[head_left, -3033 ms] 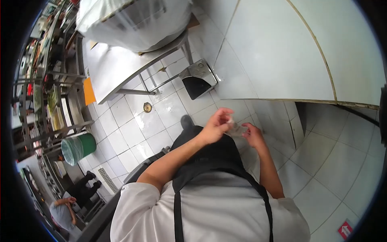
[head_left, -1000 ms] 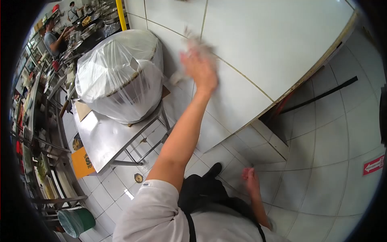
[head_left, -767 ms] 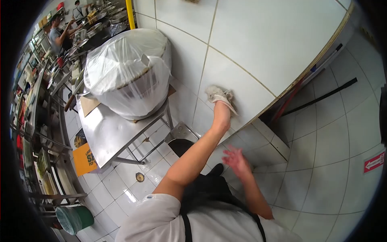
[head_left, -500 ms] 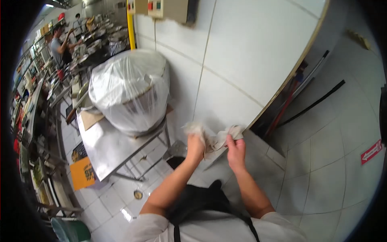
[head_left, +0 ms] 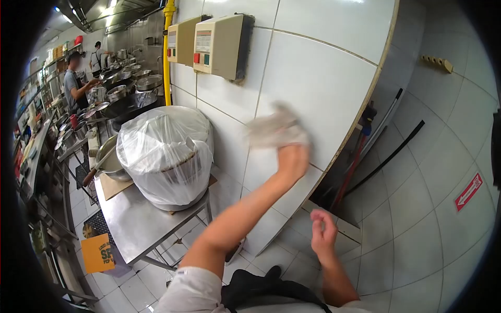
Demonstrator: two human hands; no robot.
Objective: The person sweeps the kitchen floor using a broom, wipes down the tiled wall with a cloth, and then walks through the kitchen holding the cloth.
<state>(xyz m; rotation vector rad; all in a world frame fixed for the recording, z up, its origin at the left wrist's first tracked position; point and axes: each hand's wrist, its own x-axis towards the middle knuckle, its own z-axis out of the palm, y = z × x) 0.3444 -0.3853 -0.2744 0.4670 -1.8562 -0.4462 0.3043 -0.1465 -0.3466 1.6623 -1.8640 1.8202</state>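
Observation:
My left hand (head_left: 293,160) is raised in front of the white tiled wall (head_left: 318,68), its fingers closed on a pale cloth (head_left: 276,129). The cloth is spread out over the tiles and blurred by motion. Whether it presses flat against them I cannot tell. Lower down, near the wall's base, is my right hand (head_left: 324,232). Its fingers are curled in, and I see nothing in them.
A plastic-wrapped round container (head_left: 164,156) stands on a steel table (head_left: 122,227) to the left. Above are switch boxes (head_left: 222,47) and a yellow pipe (head_left: 167,57). Long handles (head_left: 360,151) lean behind the wall's edge. Two people (head_left: 75,86) stand by the distant woks.
My left hand has risen with the cloth to the wall. The right hand has let go of the cloth and sits lower. The view has tilted upward.

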